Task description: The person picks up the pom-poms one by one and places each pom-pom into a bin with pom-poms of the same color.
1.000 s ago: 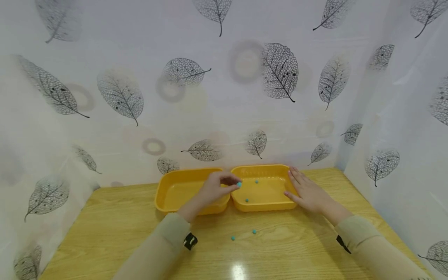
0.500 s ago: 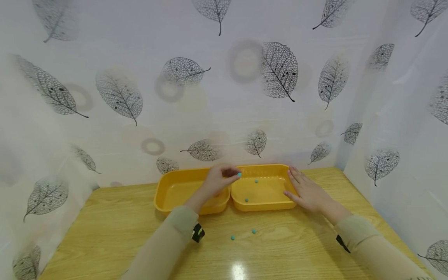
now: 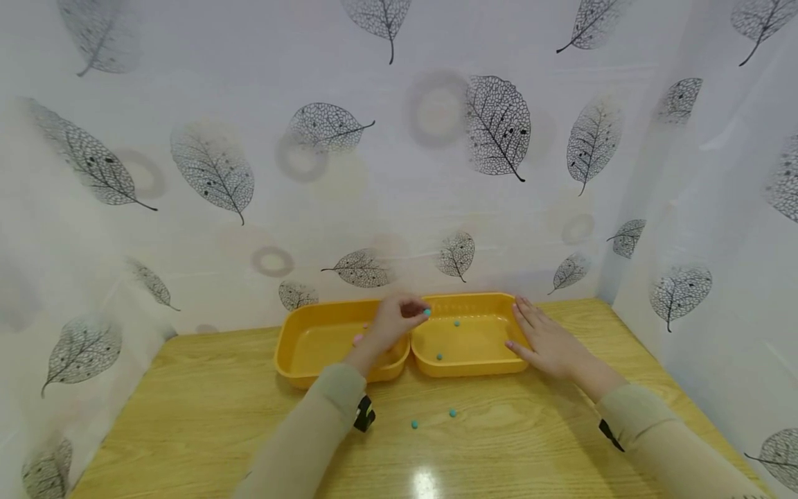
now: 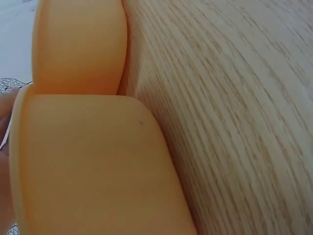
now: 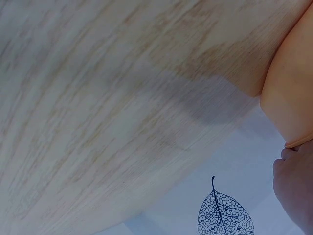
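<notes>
Between its thumb and fingertips my left hand (image 3: 393,324) pinches a small teal ball (image 3: 427,312), above where the two yellow trays meet. In the right yellow tray (image 3: 470,369) lie two more teal balls, one nearer the back (image 3: 457,324) and one nearer the front (image 3: 439,357). My right hand (image 3: 551,343) rests on that tray's right rim with its fingers extended. Small pink balls (image 3: 358,339) show in the left yellow tray (image 3: 339,378), partly hidden behind the left hand. In the left wrist view, tray walls (image 4: 93,161) fill much of the picture.
Two teal balls, one on the left (image 3: 414,424) and one on the right (image 3: 452,413), lie on the wooden table (image 3: 187,409) in front of the trays. A leaf-patterned curtain (image 3: 399,208) hangs behind the table and along its sides.
My left hand has risen and shifted slightly right with the teal ball. Pink balls now show in the left tray beside its wrist. My right hand has stayed in place.
</notes>
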A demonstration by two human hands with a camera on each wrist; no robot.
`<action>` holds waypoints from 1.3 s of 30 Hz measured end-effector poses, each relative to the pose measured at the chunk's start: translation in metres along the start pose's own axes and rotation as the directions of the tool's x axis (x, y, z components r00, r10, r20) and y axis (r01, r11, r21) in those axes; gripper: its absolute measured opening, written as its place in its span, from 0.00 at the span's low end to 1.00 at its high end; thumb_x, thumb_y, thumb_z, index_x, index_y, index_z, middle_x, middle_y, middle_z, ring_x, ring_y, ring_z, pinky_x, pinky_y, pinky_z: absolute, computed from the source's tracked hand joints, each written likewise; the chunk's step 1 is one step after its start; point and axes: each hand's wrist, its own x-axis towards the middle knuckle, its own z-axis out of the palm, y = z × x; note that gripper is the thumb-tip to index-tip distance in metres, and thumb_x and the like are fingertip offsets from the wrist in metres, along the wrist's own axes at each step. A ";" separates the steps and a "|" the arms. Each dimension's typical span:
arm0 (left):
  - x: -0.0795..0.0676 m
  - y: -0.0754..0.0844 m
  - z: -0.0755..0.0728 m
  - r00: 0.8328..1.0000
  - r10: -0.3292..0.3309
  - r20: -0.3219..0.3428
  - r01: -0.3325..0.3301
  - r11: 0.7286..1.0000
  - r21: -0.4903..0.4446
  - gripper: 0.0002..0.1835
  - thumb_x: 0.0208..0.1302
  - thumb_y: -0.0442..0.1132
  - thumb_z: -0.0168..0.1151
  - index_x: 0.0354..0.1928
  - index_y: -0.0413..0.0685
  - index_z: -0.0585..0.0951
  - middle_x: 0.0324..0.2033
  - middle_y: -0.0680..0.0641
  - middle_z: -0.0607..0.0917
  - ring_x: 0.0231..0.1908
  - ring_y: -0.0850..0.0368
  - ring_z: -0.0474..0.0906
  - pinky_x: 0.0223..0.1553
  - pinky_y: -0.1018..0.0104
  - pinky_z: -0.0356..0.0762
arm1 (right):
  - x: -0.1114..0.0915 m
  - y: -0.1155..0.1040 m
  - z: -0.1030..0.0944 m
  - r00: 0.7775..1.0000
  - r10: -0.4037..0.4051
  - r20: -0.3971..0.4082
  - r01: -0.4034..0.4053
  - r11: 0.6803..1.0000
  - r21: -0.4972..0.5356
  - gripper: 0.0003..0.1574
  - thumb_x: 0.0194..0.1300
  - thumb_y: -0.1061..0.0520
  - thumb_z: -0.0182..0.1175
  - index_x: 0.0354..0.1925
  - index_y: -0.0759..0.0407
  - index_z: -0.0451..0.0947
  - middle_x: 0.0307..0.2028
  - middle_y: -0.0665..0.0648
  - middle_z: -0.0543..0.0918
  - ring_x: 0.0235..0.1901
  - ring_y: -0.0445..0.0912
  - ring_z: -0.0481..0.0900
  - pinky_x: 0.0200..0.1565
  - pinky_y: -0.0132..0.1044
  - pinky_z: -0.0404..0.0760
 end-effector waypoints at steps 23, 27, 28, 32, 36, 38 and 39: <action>0.002 -0.002 0.002 1.000 -0.017 0.006 0.017 0.999 0.038 0.11 0.68 0.28 0.71 0.50 0.33 0.88 0.46 0.36 0.92 0.47 0.42 0.89 0.50 0.63 0.90 | 0.000 0.002 0.002 1.000 0.006 -0.004 -0.006 1.000 0.006 0.54 0.82 0.37 0.50 0.81 0.77 0.48 0.83 0.77 0.47 0.82 0.73 0.48 0.81 0.67 0.54; 0.001 -0.001 0.002 1.000 -0.011 0.002 0.011 0.999 0.038 0.10 0.68 0.28 0.70 0.50 0.33 0.88 0.46 0.36 0.92 0.47 0.42 0.89 0.50 0.63 0.90 | 0.001 0.001 0.002 1.000 0.009 -0.002 -0.009 1.000 0.005 0.54 0.82 0.37 0.50 0.81 0.77 0.48 0.83 0.76 0.47 0.82 0.72 0.48 0.81 0.67 0.54; 0.001 0.000 0.001 1.000 -0.012 0.003 0.012 0.999 0.036 0.10 0.68 0.28 0.70 0.50 0.33 0.88 0.46 0.36 0.92 0.47 0.42 0.89 0.50 0.63 0.91 | 0.001 0.001 0.002 1.000 0.009 0.000 -0.009 1.000 0.006 0.54 0.82 0.37 0.50 0.81 0.77 0.48 0.83 0.76 0.47 0.82 0.72 0.48 0.81 0.67 0.54; -0.001 0.003 0.001 1.000 -0.011 0.002 0.011 0.999 0.035 0.10 0.69 0.28 0.70 0.50 0.32 0.88 0.46 0.36 0.92 0.47 0.41 0.90 0.50 0.62 0.91 | 0.000 0.001 0.001 1.000 0.007 0.000 -0.007 1.000 0.008 0.54 0.82 0.37 0.50 0.81 0.78 0.48 0.83 0.77 0.47 0.82 0.73 0.48 0.81 0.68 0.53; -0.004 0.008 -0.001 1.000 -0.009 0.004 0.009 1.000 0.029 0.10 0.70 0.28 0.69 0.50 0.31 0.88 0.46 0.35 0.92 0.48 0.41 0.90 0.51 0.61 0.91 | 0.000 0.000 0.000 1.000 0.005 -0.002 -0.005 1.000 0.006 0.54 0.82 0.37 0.50 0.80 0.78 0.49 0.83 0.77 0.47 0.82 0.73 0.48 0.81 0.68 0.54; -0.006 0.010 -0.002 1.000 -0.007 0.006 0.007 1.000 0.024 0.10 0.70 0.28 0.69 0.50 0.30 0.87 0.46 0.35 0.92 0.47 0.41 0.90 0.51 0.62 0.91 | 0.000 0.000 0.000 1.000 0.005 -0.002 -0.005 1.000 0.007 0.54 0.82 0.37 0.50 0.80 0.78 0.49 0.83 0.77 0.47 0.82 0.73 0.48 0.81 0.68 0.54; -0.006 0.011 -0.002 1.000 -0.009 0.007 0.009 1.000 0.021 0.10 0.70 0.28 0.69 0.51 0.30 0.87 0.46 0.35 0.92 0.48 0.41 0.90 0.52 0.62 0.90 | 0.000 -0.001 0.000 1.000 0.005 0.000 -0.005 1.000 0.008 0.54 0.82 0.37 0.50 0.80 0.78 0.49 0.83 0.77 0.47 0.82 0.73 0.48 0.81 0.68 0.54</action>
